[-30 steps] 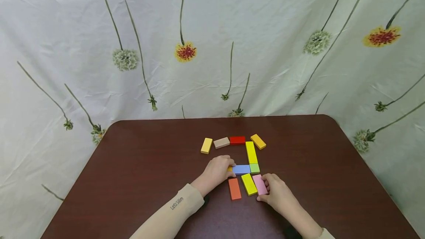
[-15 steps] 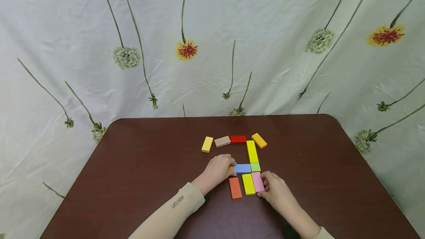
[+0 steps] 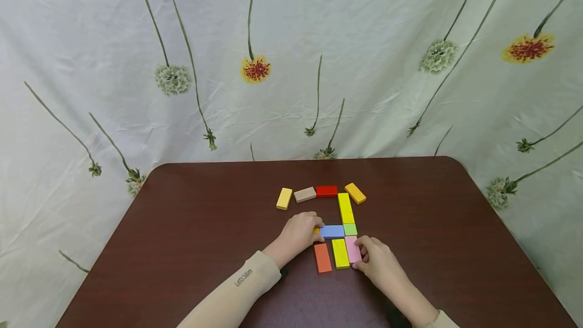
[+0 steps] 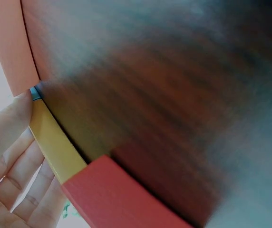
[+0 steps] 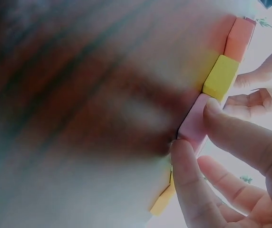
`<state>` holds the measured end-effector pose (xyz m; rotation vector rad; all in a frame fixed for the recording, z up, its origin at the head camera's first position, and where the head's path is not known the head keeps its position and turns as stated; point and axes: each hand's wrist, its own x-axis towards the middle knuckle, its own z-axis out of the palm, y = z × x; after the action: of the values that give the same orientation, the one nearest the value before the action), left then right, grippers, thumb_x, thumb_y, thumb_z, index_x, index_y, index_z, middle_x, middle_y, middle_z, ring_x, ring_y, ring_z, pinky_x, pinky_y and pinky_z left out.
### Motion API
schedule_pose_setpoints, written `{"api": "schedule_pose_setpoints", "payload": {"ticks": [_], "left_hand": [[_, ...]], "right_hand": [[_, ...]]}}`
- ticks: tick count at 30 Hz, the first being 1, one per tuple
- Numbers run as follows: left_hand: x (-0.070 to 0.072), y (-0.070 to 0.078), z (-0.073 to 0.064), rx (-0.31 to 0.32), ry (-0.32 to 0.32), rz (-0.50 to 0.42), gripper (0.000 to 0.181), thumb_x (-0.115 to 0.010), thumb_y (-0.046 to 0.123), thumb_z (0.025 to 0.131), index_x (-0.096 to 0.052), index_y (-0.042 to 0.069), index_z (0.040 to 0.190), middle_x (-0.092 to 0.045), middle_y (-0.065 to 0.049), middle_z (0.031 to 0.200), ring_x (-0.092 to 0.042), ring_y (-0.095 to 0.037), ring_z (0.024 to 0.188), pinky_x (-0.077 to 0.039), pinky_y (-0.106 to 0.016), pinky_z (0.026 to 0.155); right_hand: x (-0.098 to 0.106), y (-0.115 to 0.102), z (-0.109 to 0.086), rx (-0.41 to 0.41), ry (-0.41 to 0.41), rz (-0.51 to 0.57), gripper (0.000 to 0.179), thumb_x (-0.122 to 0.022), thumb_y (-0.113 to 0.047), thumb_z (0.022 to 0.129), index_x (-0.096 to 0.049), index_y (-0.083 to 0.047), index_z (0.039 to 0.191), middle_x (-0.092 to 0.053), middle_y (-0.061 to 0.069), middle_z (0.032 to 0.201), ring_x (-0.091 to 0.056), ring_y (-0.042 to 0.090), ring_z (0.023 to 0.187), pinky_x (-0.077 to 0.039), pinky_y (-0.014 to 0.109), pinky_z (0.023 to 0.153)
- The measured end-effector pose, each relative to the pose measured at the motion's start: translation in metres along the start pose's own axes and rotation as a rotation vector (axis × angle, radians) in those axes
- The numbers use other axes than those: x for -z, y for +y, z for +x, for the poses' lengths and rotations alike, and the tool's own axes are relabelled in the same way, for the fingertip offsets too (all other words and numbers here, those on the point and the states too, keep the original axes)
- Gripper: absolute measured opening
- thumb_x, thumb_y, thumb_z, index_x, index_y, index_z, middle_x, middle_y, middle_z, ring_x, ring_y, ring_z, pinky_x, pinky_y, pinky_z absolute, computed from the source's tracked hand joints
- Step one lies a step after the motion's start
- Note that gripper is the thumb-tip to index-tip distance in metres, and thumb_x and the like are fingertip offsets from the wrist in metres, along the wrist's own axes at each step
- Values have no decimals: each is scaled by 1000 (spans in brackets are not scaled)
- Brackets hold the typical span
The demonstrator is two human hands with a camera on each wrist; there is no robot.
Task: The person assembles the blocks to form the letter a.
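Note:
My right hand (image 3: 380, 262) pinches a pink block (image 3: 352, 249) between thumb and fingertips. The pink block touches a green block (image 3: 350, 229) at its far end and lies beside a yellow block (image 3: 340, 253). My left hand (image 3: 295, 237) grips an orange-yellow block (image 4: 57, 142) at the left end of a blue block (image 3: 332, 232); the hand mostly hides it in the head view. A red block (image 4: 119, 194) meets it in the left wrist view. An orange block (image 3: 323, 258) lies nearby. A long yellow block (image 3: 345, 208) stretches away from the green one.
At the back of the brown table (image 3: 205, 206) lie a pale yellow block (image 3: 284, 199), a beige block (image 3: 304, 195), a red block (image 3: 326, 192) and a tilted yellow-orange block (image 3: 355, 193). A flowered curtain (image 3: 291, 29) hangs behind the table.
My right hand has turned the pink block straighter and slid it up against the green block, beside the yellow one. The left hand has stayed in place.

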<state>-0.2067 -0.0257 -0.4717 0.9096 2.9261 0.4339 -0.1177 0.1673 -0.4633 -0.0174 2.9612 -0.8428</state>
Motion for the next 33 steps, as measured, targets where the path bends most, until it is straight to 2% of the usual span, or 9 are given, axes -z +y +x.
{"api": "schedule_pose_setpoints", "payload": {"ticks": [5,8,11,15,19,25,33], "left_hand": [[1,0,0,-4,-2,-5,28,-82,29,80,-77,10,101,-66,0,86,-55,-9,72,-52,-22,68],[2,1,0,-4,-2,-7,28,-82,29,80,-77,10,101,-66,1,86,-54,-9,72,-51,-22,68],[2,1,0,1,-4,-9,28,-82,28,80,-77,10,100,-65,1,86,-54,-9,71,-51,-21,68],[2,1,0,9,-7,-15,29,-82,28,80,-77,10,101,-66,1,87,-54,-9,72,-52,-21,69],[2,1,-1,15,-14,-19,29,-82,29,80,-77,10,102,-66,1,87,-55,-9,73,-52,-22,70],[0,0,-2,16,-17,-28,28,-82,28,81,-77,10,101,-65,1,86,-55,-9,73,-53,-23,71],[1,0,-2,0,5,-28,27,-82,27,80,-77,11,100,-65,2,86,-56,-9,73,-52,-23,70]], "right_hand": [[8,1,4,-29,-18,9,44,-87,-14,73,-65,-2,109,-61,4,88,-55,14,75,-55,31,68],[14,5,11,-30,-16,0,42,-84,-17,77,-67,-5,113,-65,7,98,-60,19,85,-58,39,78],[19,10,20,-1,-41,-12,45,-81,-19,81,-66,-8,122,-67,11,115,-63,27,102,-55,48,91],[22,17,32,43,-133,-15,56,-77,-22,85,-59,-9,136,-60,15,134,-56,37,123,-47,56,101],[22,22,40,83,-210,4,66,-74,-27,88,-49,-9,145,-50,18,147,-43,45,137,-40,60,106],[17,26,46,80,-276,11,70,-72,-31,89,-43,-12,150,-41,17,154,-32,46,143,-36,63,108],[17,28,47,99,-259,-8,66,-73,-30,88,-48,-12,147,-45,15,152,-32,46,143,-36,65,107]]}}
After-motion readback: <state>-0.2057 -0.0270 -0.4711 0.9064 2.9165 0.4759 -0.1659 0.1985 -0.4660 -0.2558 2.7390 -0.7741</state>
